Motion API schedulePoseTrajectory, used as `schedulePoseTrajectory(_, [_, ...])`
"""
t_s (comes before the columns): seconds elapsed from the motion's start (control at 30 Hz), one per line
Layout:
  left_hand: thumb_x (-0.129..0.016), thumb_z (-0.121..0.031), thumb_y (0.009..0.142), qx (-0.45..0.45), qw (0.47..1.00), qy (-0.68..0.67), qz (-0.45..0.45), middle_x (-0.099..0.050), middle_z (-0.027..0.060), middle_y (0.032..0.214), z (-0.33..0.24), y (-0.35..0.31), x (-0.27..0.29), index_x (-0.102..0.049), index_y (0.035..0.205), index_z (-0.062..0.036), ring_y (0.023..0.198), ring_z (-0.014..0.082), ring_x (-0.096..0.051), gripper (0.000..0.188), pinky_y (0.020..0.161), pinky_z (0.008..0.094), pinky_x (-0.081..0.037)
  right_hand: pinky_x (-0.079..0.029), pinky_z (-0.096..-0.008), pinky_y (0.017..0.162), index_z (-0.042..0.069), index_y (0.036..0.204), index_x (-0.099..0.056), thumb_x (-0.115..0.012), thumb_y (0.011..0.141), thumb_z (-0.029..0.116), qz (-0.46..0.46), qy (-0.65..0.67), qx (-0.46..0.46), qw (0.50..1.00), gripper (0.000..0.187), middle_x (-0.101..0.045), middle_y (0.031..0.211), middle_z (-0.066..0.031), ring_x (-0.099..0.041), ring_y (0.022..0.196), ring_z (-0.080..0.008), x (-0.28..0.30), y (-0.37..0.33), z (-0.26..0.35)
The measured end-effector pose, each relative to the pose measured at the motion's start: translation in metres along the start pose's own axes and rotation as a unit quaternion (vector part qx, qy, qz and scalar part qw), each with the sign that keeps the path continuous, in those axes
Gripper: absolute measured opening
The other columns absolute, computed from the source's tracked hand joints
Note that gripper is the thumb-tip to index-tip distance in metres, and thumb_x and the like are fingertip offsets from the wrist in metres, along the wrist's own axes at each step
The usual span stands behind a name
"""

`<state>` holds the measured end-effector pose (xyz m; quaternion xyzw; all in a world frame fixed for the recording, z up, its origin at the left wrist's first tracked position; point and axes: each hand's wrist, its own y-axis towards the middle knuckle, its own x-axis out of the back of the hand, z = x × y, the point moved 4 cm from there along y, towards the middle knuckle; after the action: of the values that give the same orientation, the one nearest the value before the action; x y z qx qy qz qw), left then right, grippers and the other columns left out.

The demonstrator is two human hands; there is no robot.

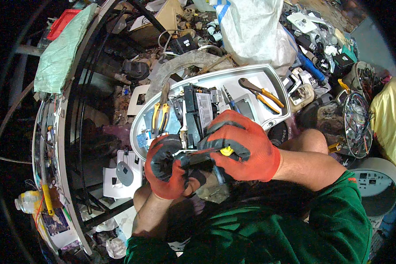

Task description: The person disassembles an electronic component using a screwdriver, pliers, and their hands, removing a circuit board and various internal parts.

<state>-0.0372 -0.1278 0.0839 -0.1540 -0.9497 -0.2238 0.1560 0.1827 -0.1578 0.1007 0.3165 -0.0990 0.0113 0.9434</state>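
My right hand (244, 147), in an orange-red glove with black palm, is closed around a slim black tool with a yellow end (226, 151). My left hand (165, 165), gloved alike, grips a small dark part (190, 158) that meets the tool's other end; fingers partly hide it. Just beyond both hands, a white plastic shell (275, 75) serves as a tray. In it lie a black device with a pale label (203, 108), yellow-and-black pliers (159, 115), orange-handled cutters (263, 94) and a thin pointed tool (230, 99).
A black metal frame (81, 105) stands at the left. A white woven sack (255, 35) stands behind the shell. Scrap electronics heap up at the far right, with a bundle of wires (358, 119) and a grey round housing (374, 185) nearer. My bare knees flank the shell.
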Motion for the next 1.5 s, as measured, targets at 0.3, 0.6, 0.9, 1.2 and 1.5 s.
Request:
schedulePoseTrajectory(0.3, [-0.066, -0.019, 0.083, -0.020, 1.000, -0.023, -0.008, -0.056, 0.0226, 0.121, 0.002, 0.001, 0.001, -0.052, 0.120, 0.0091, 0.112, 0.0301, -0.056, 0.049, 0.099, 0.0396, -0.043, -0.051, -0.0411, 0.076, 0.000, 0.098, -0.064, -0.071, 0.071, 0.002, -0.011, 0.008, 0.009, 1.000, 0.028, -0.060, 0.099, -0.0179, -0.062, 0.090, -0.0347, -0.001, 0.000, 0.002])
schedulePoseTrajectory(0.6, [-0.062, -0.008, 0.075, -0.004, 0.999, -0.033, -0.007, -0.056, 0.0225, 0.120, 0.007, -0.003, 0.004, -0.054, 0.116, 0.0095, 0.113, 0.0307, -0.056, 0.045, 0.101, 0.0410, -0.042, -0.051, -0.0411, 0.077, -0.001, 0.098, -0.064, -0.072, 0.069, 0.000, -0.001, 0.007, -0.001, 1.000, 0.030, -0.061, 0.102, -0.0194, -0.062, 0.091, -0.0349, -0.001, -0.001, 0.002])
schedulePoseTrajectory(0.9, [-0.065, -0.017, 0.083, 0.032, 0.999, -0.034, 0.000, -0.054, 0.0208, 0.120, -0.001, 0.000, 0.002, -0.055, 0.117, 0.0068, 0.109, 0.0277, -0.056, 0.043, 0.095, 0.0380, -0.045, -0.051, -0.0412, 0.078, -0.002, 0.100, -0.063, -0.072, 0.070, 0.002, 0.002, 0.021, -0.015, 1.000, 0.031, -0.061, 0.102, -0.0200, -0.062, 0.093, -0.0359, -0.003, -0.002, 0.000])
schedulePoseTrajectory(1.2, [-0.066, -0.017, 0.083, 0.042, 0.998, -0.041, -0.028, -0.054, 0.0216, 0.121, -0.004, -0.001, 0.000, -0.054, 0.117, 0.0065, 0.112, 0.0288, -0.055, 0.043, 0.099, 0.0399, -0.043, -0.051, -0.0405, 0.078, -0.001, 0.100, -0.063, -0.073, 0.070, 0.002, 0.003, 0.015, -0.028, 0.999, 0.032, -0.062, 0.101, -0.0192, -0.063, 0.092, -0.0347, -0.003, 0.000, 0.002])
schedulePoseTrajectory(1.5, [-0.063, -0.007, 0.078, 0.024, 0.999, -0.011, 0.024, -0.053, 0.0230, 0.125, 0.005, -0.002, 0.007, -0.048, 0.124, 0.0066, 0.115, 0.0320, -0.055, 0.050, 0.101, 0.0439, -0.042, -0.052, -0.0415, 0.076, 0.003, 0.098, -0.063, -0.068, 0.072, 0.003, -0.020, 0.012, -0.023, 0.999, 0.027, -0.059, 0.095, -0.0153, -0.061, 0.089, -0.0355, -0.003, 0.002, 0.004])
